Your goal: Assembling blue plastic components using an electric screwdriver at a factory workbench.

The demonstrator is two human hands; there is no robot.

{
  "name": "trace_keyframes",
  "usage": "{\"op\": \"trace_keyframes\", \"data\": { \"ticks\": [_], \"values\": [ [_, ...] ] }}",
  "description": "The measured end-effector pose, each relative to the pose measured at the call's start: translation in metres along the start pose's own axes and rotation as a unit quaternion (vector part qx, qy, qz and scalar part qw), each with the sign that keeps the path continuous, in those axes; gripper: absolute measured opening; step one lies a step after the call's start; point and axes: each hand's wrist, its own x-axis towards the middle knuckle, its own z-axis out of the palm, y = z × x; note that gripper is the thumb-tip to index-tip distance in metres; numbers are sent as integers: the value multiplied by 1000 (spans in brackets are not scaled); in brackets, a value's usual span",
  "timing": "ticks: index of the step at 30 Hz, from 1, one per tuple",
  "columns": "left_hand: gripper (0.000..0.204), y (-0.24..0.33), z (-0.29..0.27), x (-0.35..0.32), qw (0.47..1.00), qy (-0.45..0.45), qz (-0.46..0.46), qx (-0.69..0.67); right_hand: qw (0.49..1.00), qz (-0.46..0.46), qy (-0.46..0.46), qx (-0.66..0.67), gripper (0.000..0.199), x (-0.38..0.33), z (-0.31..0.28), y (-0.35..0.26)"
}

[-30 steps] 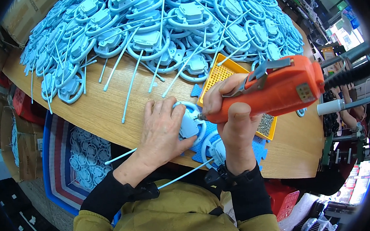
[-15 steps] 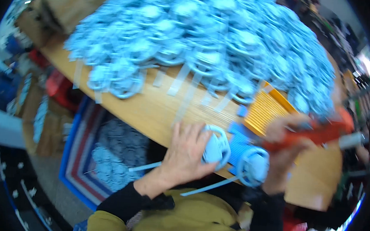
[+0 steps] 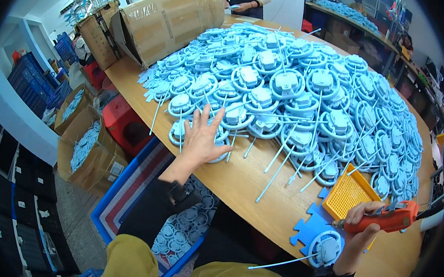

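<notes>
My left hand (image 3: 201, 137) stretches out with fingers spread and rests on a light blue ring-shaped plastic part (image 3: 216, 147) at the near edge of a big pile of the same parts (image 3: 297, 87). My right hand (image 3: 357, 225) grips an orange electric screwdriver (image 3: 388, 221) near the table's front right. Just below its tip, one blue ring part with a long thin stem (image 3: 323, 248) lies on a blue puzzle-edged foam mat (image 3: 302, 236).
The wooden table (image 3: 239, 186) also carries a yellow mesh tray (image 3: 349, 196) and, at the far end, a large wrapped cardboard roll (image 3: 168, 19). A blue crate of finished parts (image 3: 125, 193) sits below the table edge. Cardboard boxes (image 3: 85, 144) stand at left. Another person works at the back.
My left hand has left the part on the foam mat and reached out left to the pile. The view swung left; my right hand keeps hold of the screwdriver.
</notes>
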Motion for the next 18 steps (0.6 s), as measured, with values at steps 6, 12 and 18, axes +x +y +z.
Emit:
{"op": "trace_keyframes", "data": {
  "ticks": [6,12,18],
  "values": [
    [68,-4,31,21,1000,4,10,-16,1000,14,19,0,61,-4,-13,0],
    [56,-3,21,14,972,187,123,-67,1000,22,11,17,61,-7,-16,1],
    [45,16,12,-39,932,219,267,-114,999,28,-2,28,60,-11,-19,1]
  ]
}}
